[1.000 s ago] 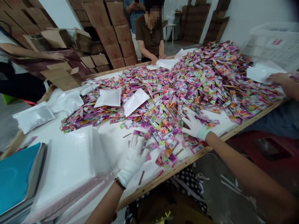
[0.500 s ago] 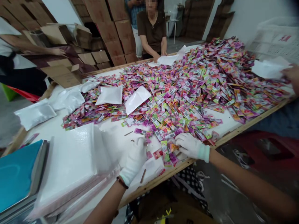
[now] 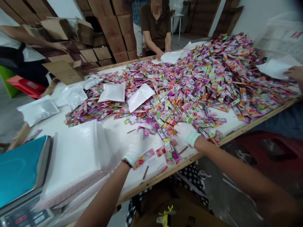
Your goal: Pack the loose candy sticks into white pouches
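Observation:
A large heap of small colourful sachets (image 3: 189, 85) covers much of the white table (image 3: 118, 135). My left hand (image 3: 134, 145), in a white glove, is at the heap's near edge beside some purple sachets; what its fingers hold, if anything, is hidden. On the right, my right hand (image 3: 186, 131), also gloved, reaches into the near side of the heap, its fingertips among the sachets and hard to make out. Between the hands and nearer to me lie a few loose sachets, a green one (image 3: 168, 151) on top. A pink and orange sachet (image 3: 144, 158) rests beside my left wrist.
Stacked white pouches (image 3: 73, 151) and a scale with a blue top (image 3: 22, 170) stand at the left. Filled white pouches (image 3: 38, 109) lie beyond. One person (image 3: 156, 30) works across the table; another person's hand (image 3: 294, 73) holds a white pouch at the right.
Both my hands have moved away from me, toward the heap. The pink and orange sachet by my left wrist now shows. The view has shifted slightly.

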`<state>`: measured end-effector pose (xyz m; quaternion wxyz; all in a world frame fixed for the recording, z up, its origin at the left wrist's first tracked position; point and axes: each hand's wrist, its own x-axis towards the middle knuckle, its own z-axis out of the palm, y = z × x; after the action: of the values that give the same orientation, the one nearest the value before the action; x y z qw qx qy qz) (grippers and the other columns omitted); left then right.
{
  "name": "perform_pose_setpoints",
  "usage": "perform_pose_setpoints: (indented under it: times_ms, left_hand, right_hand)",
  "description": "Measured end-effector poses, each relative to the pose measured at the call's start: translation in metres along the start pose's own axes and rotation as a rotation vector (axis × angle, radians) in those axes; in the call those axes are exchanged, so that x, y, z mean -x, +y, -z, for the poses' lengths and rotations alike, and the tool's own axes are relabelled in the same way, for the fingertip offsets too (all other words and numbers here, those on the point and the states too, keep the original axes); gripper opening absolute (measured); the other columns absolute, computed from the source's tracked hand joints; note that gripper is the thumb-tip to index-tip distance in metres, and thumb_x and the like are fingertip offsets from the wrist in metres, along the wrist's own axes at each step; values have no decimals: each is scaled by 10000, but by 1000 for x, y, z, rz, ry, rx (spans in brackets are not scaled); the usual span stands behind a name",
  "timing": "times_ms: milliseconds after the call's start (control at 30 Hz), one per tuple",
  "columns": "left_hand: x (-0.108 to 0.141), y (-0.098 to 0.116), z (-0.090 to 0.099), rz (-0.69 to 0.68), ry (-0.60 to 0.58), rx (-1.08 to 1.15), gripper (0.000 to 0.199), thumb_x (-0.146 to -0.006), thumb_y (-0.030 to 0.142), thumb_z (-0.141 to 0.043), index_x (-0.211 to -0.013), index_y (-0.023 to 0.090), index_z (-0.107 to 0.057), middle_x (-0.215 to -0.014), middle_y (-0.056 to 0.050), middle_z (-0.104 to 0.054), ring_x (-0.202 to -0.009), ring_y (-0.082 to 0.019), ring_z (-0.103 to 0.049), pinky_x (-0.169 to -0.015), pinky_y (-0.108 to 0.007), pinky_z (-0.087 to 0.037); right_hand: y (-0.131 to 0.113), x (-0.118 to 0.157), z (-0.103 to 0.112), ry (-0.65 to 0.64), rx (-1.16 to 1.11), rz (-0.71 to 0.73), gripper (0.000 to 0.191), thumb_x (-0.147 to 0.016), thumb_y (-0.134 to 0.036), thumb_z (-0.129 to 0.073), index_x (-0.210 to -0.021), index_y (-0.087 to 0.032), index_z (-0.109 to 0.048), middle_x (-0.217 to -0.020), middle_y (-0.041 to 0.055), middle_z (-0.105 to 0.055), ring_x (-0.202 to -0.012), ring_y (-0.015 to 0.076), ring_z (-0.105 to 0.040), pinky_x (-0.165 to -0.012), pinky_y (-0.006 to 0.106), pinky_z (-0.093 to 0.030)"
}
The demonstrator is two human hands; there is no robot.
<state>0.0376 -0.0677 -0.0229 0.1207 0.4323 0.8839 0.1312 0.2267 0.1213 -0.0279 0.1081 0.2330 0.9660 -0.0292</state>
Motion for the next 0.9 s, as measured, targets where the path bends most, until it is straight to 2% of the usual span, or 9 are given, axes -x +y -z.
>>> perform_pose_setpoints:
  times_ms: [100, 200, 333, 467, 533, 600, 733, 833, 900]
  left_hand:
    - [23, -18, 19, 29, 16, 117, 176, -929, 271, -415, -1034, 181, -523, -929, -86, -678, -866, -214, -662, -799, -334, -495]
    - [46, -30, 26, -2, -49, 227, 244, -900, 332, -482, -1103, 197, -503, -947, -48, -678, -844, -197, -661, -768, -314, -502]
    - [61, -30, 11, -35, -230, 66, 420, -764, 361, -669, -1126, 187, -546, -987, -67, -687, -868, -229, -662, -764, -321, -494]
    - [64, -24, -3, -95, -248, -108, 155, -796, 242, -627, -927, 161, -614, -967, -102, -685, -885, -234, -656, -819, -334, -484]
    - [64, -24, -2, -166, -178, -113, 136, -825, 141, -545, -937, 158, -619, -1032, -115, -676, -950, -225, -643, -875, -336, -473]
    - [62, -23, 2, -217, -111, -85, 227, -846, 79, -458, -990, 165, -612, -1047, -111, -671, -955, -207, -634, -888, -329, -469]
    - [54, -3, 6, -183, -82, -50, 244, -930, 228, -437, -1127, 192, -575, -880, -67, -675, -720, -184, -618, -720, -308, -479]
    - [45, 29, -9, -225, -120, 65, 279, -899, 340, -543, -1142, 206, -575, -958, -67, -692, -792, -191, -640, -731, -299, -487]
    - [40, 49, -26, -218, -179, 101, 242, -902, 343, -541, -1092, 204, -601, -1001, -70, -698, -847, -194, -651, -772, -302, -493]
  right_hand:
    - [10, 20, 17, 96, -29, -22, 219, -920, -263, -517, -1064, -139, -626, -1050, 163, -646, -983, 287, -595, -798, 351, -394]
    - [2, 36, 26, 18, -214, 143, 245, -943, -275, -490, -1131, -162, -600, -982, 100, -678, -885, 224, -613, -764, 310, -395]
    - [-32, 37, 4, -21, -189, 542, 423, -845, -232, -606, -1267, -244, -586, -1101, 87, -669, -966, 248, -591, -832, 357, -402]
    - [-50, 27, -19, -58, -138, 689, 331, -812, -133, -580, -1119, -214, -671, -1043, 94, -673, -922, 236, -585, -844, 387, -415]
    - [-44, 26, -14, -18, -200, 650, 210, -800, -143, -594, -972, -198, -701, -995, 91, -665, -918, 237, -580, -837, 389, -425]
    - [-31, 31, -2, 118, -322, 570, 144, -790, -182, -619, -908, -195, -700, -1049, 100, -649, -982, 252, -570, -874, 407, -428]
    - [-12, 44, 8, 356, -673, 161, 285, -871, -262, -536, -1128, -172, -618, -1149, 126, -640, -1067, 256, -585, -919, 395, -453]
    - [-22, 48, -6, 276, -764, -207, 428, -897, -370, -529, -1277, -174, -511, -1117, 122, -668, -1017, 251, -630, -863, 351, -476]
    - [-35, 47, -19, 129, -720, -297, 494, -844, -427, -603, -1262, -179, -514, -1060, 117, -687, -969, 263, -652, -813, 334, -477]
